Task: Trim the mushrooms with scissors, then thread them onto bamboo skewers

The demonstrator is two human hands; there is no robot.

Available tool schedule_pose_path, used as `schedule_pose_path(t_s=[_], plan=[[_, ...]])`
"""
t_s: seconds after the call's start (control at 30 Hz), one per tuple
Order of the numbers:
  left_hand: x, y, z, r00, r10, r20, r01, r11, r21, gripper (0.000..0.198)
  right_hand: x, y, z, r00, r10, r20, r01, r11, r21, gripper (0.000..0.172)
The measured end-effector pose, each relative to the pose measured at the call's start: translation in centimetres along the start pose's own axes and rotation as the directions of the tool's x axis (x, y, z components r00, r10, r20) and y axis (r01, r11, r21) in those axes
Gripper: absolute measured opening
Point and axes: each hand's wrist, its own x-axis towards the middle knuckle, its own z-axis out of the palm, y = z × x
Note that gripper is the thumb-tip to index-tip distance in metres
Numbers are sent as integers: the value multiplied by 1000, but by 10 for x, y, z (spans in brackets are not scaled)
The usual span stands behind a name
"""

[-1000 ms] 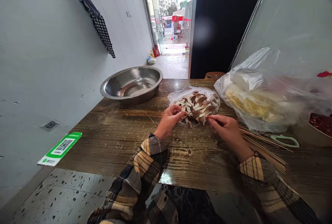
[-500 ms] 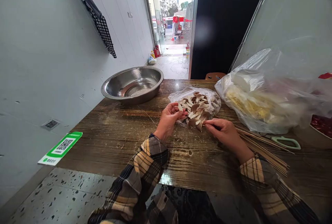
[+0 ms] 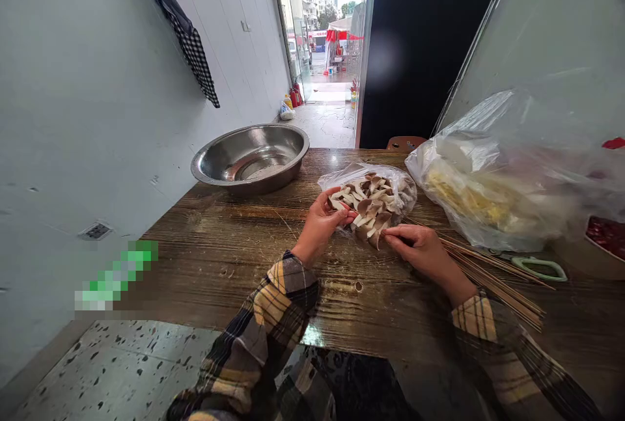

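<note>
With its fingers the left hand (image 3: 322, 220) pinches a mushroom piece (image 3: 336, 204), the right hand (image 3: 420, 246) grips the edge of a seemingly skewered bunch (image 3: 375, 218), while loose mushrooms (image 3: 367, 185) in the bag (image 3: 336, 177) on the bench (image 3: 234, 258) appear unthreaded.

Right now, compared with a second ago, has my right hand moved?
Yes, slightly: judged against the knot in the wooden table, your right hand has shifted left and a little nearer to you.
</note>
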Motion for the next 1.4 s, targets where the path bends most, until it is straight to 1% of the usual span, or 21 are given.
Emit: schedule_pose_path(t_s=[0.07,0.27,0.4,0.5,0.6,0.67,0.73,0.83,1.0,1.1,1.2,1.3,1.4], plan=[[1,-1,0,1000,-7,13,8,1000,-16,58,0,0,0,1000,1,5,-1,1000,3,24],[0,3,3,998,-56,8,56,994,-88,49,0,2,0,1000,29,-10,-29,999,13,24],[-2,5,2,998,-63,1,63,997,-46,44,0,1,0,1000,27,-7,-27,999,17,24],[0,5,-1,996,-82,-29,82,997,-6,36,0,0,0,1000,7,-5,-7,1000,11,23],[2,3,-4,996,-39,-74,40,999,9,30,0,0,-1,1000,-13,15,13,1000,4,23],[3,2,-4,997,-17,-81,16,1000,-17,29,0,2,0,999,-21,28,21,1000,0,23],[3,1,-4,998,-37,-57,33,997,-64,30,0,3,0,999,-19,31,19,1000,-8,23],[2,2,-3,996,-92,-4,91,990,-110,32,0,5,1,1000,3,19,-3,1000,-20,24],[0,3,-1,990,-139,19,140,983,-117,29,0,5,1,1000,29,-10,-29,1000,-9,24],[-1,3,0,989,-148,23,150,985,-89,28,0,4,1,999,25,-21,-25,1000,-13,24],[-1,2,-1,989,-145,-9,144,987,-66,28,0,4,1,999,22,-25,-23,1000,-13,24],[1,2,-2,990,-121,-71,114,989,-92,30,0,3,0,1000,23,-20,-23,1000,-14,23],[2,2,-2,989,-107,-99,96,989,-112,31,0,2,1,1000,10,-15,-10,1000,-8,23]])
